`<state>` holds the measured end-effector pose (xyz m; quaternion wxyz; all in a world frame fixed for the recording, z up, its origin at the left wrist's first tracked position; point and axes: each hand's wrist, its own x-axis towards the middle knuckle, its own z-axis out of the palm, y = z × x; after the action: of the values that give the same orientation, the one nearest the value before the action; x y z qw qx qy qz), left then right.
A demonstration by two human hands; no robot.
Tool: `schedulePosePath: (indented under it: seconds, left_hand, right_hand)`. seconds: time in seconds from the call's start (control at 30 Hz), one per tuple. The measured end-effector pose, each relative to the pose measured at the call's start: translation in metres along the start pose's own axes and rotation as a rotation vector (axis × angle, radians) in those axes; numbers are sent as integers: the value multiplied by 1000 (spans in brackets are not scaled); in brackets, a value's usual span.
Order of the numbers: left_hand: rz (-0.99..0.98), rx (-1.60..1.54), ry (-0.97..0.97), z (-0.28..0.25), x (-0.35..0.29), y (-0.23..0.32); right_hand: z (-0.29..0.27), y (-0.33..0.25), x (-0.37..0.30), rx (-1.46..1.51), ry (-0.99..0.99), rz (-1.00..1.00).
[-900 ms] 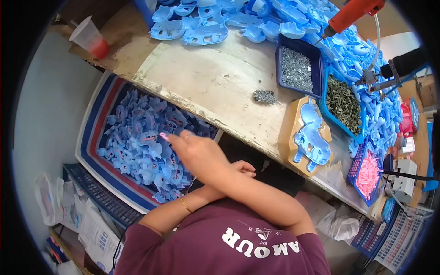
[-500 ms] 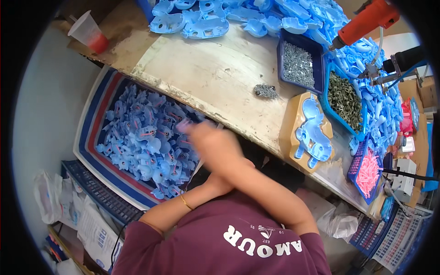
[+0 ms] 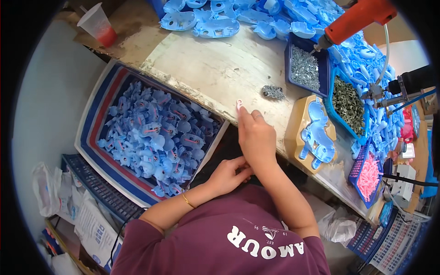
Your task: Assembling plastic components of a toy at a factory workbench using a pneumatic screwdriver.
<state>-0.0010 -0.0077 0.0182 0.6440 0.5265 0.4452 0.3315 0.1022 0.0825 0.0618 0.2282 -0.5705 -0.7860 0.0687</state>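
Note:
My right hand (image 3: 257, 140) is over the front edge of the workbench, its fingers closed on a small pink plastic piece with a looped end (image 3: 239, 104). Only the tip of that piece shows beyond the fingertips. Close to my body, my left hand (image 3: 225, 176) rests just below the right wrist, fingers loosely apart and nothing visible in them. To the right of my right hand, a tan fixture block (image 3: 298, 126) on the bench cradles a light blue plastic shell half (image 3: 317, 133).
Left of my hands, a striped-rimmed bin (image 3: 94, 123) holds many blue shells with pink pieces. Trays of screws (image 3: 305, 68) and dark metal parts (image 3: 346, 105), a basket of pink pieces (image 3: 368, 176) and piled blue shells line the bench. An orange power screwdriver (image 3: 355, 23) hangs above.
My right hand has moved right, from over the bin to the bench edge, and the pink piece now shows at its fingertips. My left hand stays near my body. The view has shifted slightly.

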Motion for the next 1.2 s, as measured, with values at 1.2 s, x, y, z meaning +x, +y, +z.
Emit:
schedulePosePath:
  seconds: [1.2]
  left_hand:
    - [99, -51, 139, -25, 15, 48]
  right_hand:
    - [-80, 44, 18, 669, 84, 73]
